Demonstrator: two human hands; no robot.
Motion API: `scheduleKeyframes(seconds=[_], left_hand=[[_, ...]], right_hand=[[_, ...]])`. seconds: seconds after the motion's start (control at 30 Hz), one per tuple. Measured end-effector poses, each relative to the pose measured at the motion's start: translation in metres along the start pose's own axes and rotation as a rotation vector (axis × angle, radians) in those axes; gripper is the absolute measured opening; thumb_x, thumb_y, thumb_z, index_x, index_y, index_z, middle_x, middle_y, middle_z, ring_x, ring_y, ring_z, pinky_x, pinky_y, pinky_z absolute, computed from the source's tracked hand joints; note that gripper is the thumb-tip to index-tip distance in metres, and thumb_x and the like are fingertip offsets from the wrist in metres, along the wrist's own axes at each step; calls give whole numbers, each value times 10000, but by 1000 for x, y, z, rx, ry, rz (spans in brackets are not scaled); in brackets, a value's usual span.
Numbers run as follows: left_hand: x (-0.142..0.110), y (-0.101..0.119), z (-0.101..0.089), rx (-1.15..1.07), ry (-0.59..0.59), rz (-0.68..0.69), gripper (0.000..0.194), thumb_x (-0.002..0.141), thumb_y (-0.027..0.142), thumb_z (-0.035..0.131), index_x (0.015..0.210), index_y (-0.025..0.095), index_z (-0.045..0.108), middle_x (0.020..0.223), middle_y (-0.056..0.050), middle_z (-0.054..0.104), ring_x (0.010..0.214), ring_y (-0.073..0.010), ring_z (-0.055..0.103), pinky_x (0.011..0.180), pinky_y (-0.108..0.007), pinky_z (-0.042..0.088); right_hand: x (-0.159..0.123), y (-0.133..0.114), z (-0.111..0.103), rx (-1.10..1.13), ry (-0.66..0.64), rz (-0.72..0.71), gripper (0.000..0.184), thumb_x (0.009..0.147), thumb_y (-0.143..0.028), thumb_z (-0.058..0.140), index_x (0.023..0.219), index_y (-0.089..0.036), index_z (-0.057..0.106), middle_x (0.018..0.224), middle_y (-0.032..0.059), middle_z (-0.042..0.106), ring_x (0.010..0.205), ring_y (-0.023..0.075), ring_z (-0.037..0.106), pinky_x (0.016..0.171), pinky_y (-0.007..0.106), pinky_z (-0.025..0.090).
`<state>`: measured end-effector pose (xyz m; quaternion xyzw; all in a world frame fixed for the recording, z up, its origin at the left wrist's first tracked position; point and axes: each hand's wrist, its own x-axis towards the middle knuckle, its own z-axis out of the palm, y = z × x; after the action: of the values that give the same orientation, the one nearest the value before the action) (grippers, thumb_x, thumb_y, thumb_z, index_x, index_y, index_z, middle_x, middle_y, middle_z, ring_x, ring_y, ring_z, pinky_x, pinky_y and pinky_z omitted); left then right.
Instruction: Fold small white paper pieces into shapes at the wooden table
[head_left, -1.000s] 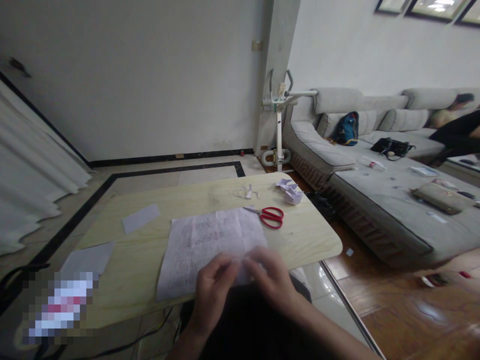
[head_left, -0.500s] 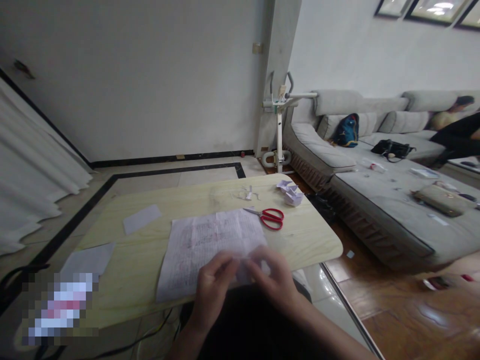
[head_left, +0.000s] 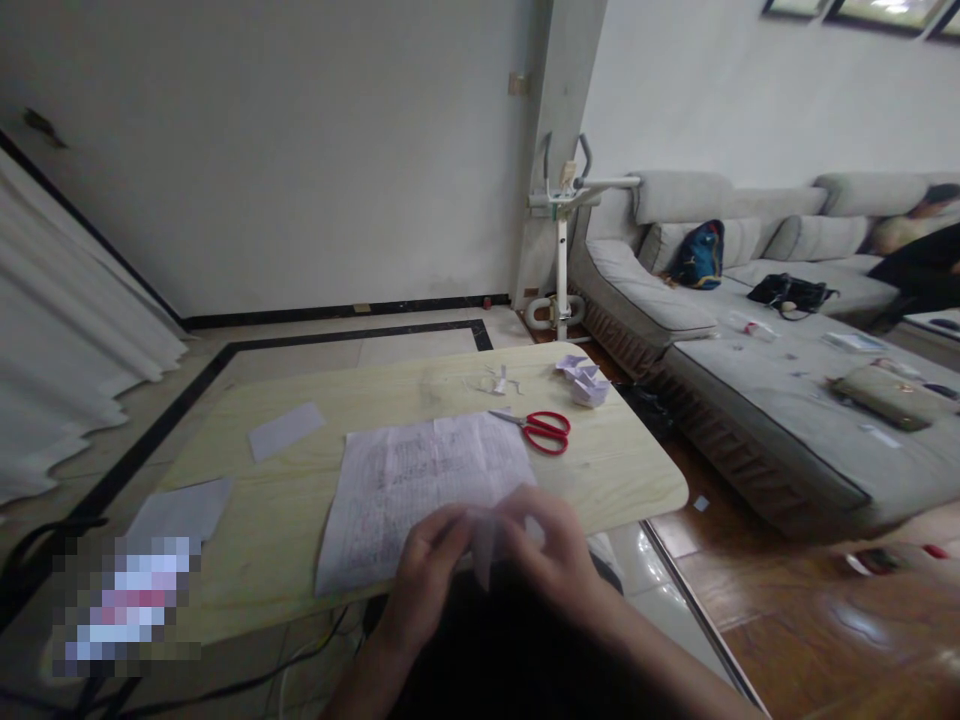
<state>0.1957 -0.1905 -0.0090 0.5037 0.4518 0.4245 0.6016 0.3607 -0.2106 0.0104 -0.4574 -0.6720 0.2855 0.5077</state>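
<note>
Between both hands, at the table's near edge, is a small folded piece of paper (head_left: 484, 555), its pointed end hanging down. My left hand (head_left: 431, 560) pinches it from the left, fingers closed. From the other side my right hand (head_left: 547, 545) grips it, also closed. Behind the hands a large creased sheet of printed paper (head_left: 412, 470) lies flat on the wooden table (head_left: 615, 470). Red-handled scissors (head_left: 546, 432) rest at its upper right corner, blades pointing left. Thin paper scraps (head_left: 499, 380) and some folded paper pieces (head_left: 585, 382) lie farther back.
Two pale paper sheets lie at the left: a small one (head_left: 286, 431) and a larger one (head_left: 184, 510). A blurred-out patch covers the near left corner. Right of the table stands a grey sofa (head_left: 765, 420) with bags and a seated person. Cables run below the table.
The folded paper has turned between my fingers, and its pointed end now shows hanging lower. The view has shifted slightly; the table items stay in place.
</note>
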Motion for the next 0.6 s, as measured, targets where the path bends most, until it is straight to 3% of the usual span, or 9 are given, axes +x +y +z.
scheduleKeyframes(seconds=[0.13, 0.3, 0.47, 0.6], left_hand=[[-1, -5, 3, -15, -18, -25, 278, 893, 397, 582, 947, 176, 741, 925, -62, 754, 890, -223, 687, 763, -277, 530], [-1, -2, 5, 72, -51, 15, 270, 909, 414, 570, 960, 200, 726, 859, -27, 734, 811, -187, 665, 731, -253, 522], [-2, 3, 4, 92, -126, -16, 313, 916, 417, 559, 1028, 186, 739, 871, -40, 745, 809, -192, 666, 716, -254, 528], [-4, 8, 5, 86, -191, -49, 345, 921, 430, 542, 1023, 179, 756, 879, -47, 758, 849, -209, 679, 753, -266, 542]], right_hand=[[0, -1, 0, -116, -13, -88, 112, 841, -139, 557, 809, -196, 647, 712, 22, 608, 656, 161, 559, 606, 280, 450], [5, -2, -8, -75, -7, -87, 174, 847, -124, 574, 972, -198, 670, 925, 66, 636, 868, 198, 603, 759, 321, 496], [11, -5, -20, 36, -155, 3, 88, 874, -170, 624, 915, -207, 693, 890, 34, 635, 829, 170, 597, 750, 298, 492], [10, -4, -19, 58, -176, 2, 108, 849, -116, 619, 887, -196, 682, 859, 25, 628, 789, 158, 579, 716, 285, 481]])
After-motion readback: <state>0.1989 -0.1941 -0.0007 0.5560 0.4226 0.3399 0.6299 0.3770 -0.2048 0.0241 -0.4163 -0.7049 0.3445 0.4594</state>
